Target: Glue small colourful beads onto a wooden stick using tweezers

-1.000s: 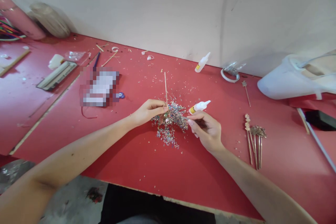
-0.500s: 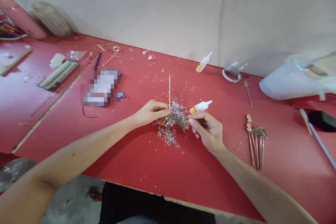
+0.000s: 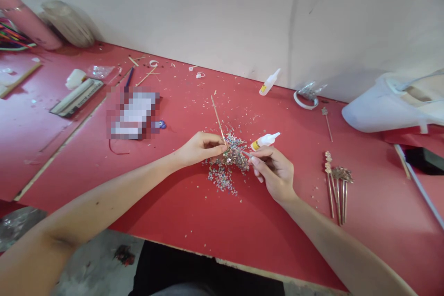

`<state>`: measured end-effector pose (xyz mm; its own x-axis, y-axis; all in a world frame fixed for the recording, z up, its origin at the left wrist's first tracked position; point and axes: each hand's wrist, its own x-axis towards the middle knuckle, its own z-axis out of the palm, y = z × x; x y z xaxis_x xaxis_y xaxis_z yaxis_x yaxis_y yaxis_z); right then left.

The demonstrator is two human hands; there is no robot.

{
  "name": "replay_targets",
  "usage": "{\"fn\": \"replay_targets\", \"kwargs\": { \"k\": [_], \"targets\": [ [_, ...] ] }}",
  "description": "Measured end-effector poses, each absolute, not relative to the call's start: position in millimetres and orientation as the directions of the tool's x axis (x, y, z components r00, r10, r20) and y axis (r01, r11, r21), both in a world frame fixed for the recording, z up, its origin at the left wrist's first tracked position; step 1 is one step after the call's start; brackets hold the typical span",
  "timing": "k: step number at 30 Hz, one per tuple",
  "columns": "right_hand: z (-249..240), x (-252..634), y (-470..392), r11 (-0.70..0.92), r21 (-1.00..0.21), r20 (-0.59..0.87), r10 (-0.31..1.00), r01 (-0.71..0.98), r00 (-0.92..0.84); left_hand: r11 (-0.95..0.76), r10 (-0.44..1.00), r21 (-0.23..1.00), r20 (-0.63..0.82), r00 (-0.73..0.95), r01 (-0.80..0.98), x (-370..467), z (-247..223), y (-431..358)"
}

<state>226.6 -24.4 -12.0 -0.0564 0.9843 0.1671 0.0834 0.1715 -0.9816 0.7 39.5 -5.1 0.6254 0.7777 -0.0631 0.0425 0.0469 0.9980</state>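
Note:
In the middle of the red table, my left hand point(image 3: 204, 149) pinches a hair stick near its ornate metal head point(image 3: 233, 156). Its thin golden shaft point(image 3: 218, 118) points up and away, tilted left. Between the thumb and fingers of my right hand point(image 3: 274, 169) is a slim grey tool point(image 3: 247, 153), its tip close to the head; its exact kind is hard to make out. Below and around both lies a scattered pile of small shiny rhinestones point(image 3: 222, 180). Just behind my right hand a white glue bottle point(image 3: 265, 141) lies on its side.
A second glue bottle point(image 3: 269, 82) is near the wall, beside a white ring-shaped roll point(image 3: 305, 100). Several golden hair sticks point(image 3: 340, 194) lie at right, before a white container point(image 3: 371, 104). At left are a blurred rectangular object point(image 3: 133, 115) and a long box point(image 3: 77, 97).
The hair stick has turned in my left hand, its shaft going from upright to leaning left. My right hand with the slim tool has barely moved.

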Motion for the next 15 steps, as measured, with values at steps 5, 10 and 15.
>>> {"fn": "replay_targets", "kwargs": {
  "k": [5, 10, 15],
  "targets": [
    [-10.8, 219.2, -30.7, 0.126, -0.99, 0.123, 0.991, 0.061, -0.051, 0.047, 0.768, 0.999, -0.053, 0.638, 0.026, 1.0, -3.2, 38.4],
    [-11.4, 216.2, -34.5, 0.134, -0.99, 0.129, 0.988, 0.052, -0.084, 0.057, 0.767, 0.998, -0.028, 0.641, -0.025, -0.7, -1.4, 37.7],
    [-12.7, 217.3, -34.6, 0.212, -0.977, 0.213, 0.975, -0.014, -0.068, 0.047, 0.762, 0.996, 0.017, 0.647, -0.082, -2.2, -2.4, 35.9]
  ]
}}
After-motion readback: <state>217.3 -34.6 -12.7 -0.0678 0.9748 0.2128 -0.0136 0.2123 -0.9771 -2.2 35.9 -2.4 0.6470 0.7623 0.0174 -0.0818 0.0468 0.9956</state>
